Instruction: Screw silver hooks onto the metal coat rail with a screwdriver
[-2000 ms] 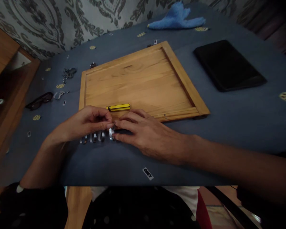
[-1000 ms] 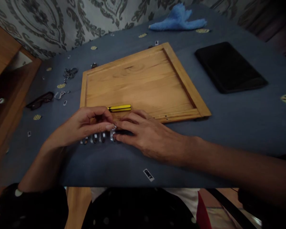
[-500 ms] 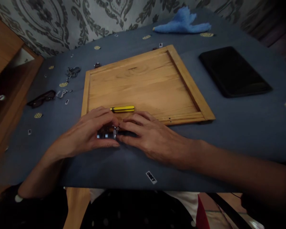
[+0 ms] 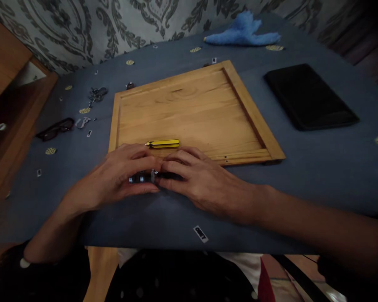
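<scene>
Along the near edge of a framed wooden panel [image 4: 182,113], which looks like a cabinet door, both of my hands work close together. My left hand [image 4: 119,172] curves its fingers and thumb round a shiny metal hinge-like fitting [image 4: 141,178], mostly hidden. From the other side my right hand [image 4: 204,180] brings its fingertips to the fitting's right end, fingers bent and pressed together; whatever they pinch is out of sight. Just above the fingers, a yellow-and-black screwdriver [image 4: 163,144] lies on the panel. Two small dark holes show in the frame's near rail.
On the blue patterned cloth, sunglasses [image 4: 56,128], a loose metal piece [image 4: 83,122] and a heap of small metal parts [image 4: 97,94] lie to the left. A black tablet [image 4: 310,96] is at the right, a blue cloth [image 4: 244,31] behind. A wooden cabinet [image 4: 22,105] borders the left.
My left fingers have closed in slightly over the fitting, covering more of its top. Both hands stay in nearly the same place; the whole view has shifted very slightly.
</scene>
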Demonstrator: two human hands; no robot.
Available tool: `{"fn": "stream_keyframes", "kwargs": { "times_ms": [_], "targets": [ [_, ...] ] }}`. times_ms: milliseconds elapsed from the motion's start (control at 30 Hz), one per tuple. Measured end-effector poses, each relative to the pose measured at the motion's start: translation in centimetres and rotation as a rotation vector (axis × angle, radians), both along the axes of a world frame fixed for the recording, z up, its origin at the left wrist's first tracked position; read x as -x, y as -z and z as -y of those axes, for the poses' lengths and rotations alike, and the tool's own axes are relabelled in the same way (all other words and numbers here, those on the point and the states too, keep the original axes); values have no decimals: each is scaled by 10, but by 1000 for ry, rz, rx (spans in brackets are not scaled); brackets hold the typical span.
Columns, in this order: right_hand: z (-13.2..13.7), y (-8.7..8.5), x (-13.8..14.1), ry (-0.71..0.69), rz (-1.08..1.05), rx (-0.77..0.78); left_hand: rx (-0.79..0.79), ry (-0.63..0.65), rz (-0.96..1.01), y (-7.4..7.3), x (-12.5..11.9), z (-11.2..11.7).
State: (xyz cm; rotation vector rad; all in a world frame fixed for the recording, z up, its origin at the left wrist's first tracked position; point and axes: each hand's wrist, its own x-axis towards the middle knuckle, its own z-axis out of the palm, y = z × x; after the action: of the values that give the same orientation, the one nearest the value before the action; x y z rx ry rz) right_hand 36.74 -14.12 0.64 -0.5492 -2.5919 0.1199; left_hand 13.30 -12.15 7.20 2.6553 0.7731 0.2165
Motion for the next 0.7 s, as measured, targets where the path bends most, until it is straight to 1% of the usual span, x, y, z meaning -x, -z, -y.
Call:
{"fn": "stream_keyframes", "kwargs": {
  "times_ms": [167, 333, 567, 700],
  "targets": [
    [0, -2, 0, 0, 27, 26, 28, -15, 0, -1, 0, 0],
    [0, -1, 0, -1, 20, 12, 62, -33, -22, -1, 1, 0],
    [0, -1, -1, -1, 8, 6, 70, -55, 6, 1, 1, 1],
    [0, -1, -1, 0, 11, 7, 67, -43, 8, 2, 2, 1]
  ]
}}
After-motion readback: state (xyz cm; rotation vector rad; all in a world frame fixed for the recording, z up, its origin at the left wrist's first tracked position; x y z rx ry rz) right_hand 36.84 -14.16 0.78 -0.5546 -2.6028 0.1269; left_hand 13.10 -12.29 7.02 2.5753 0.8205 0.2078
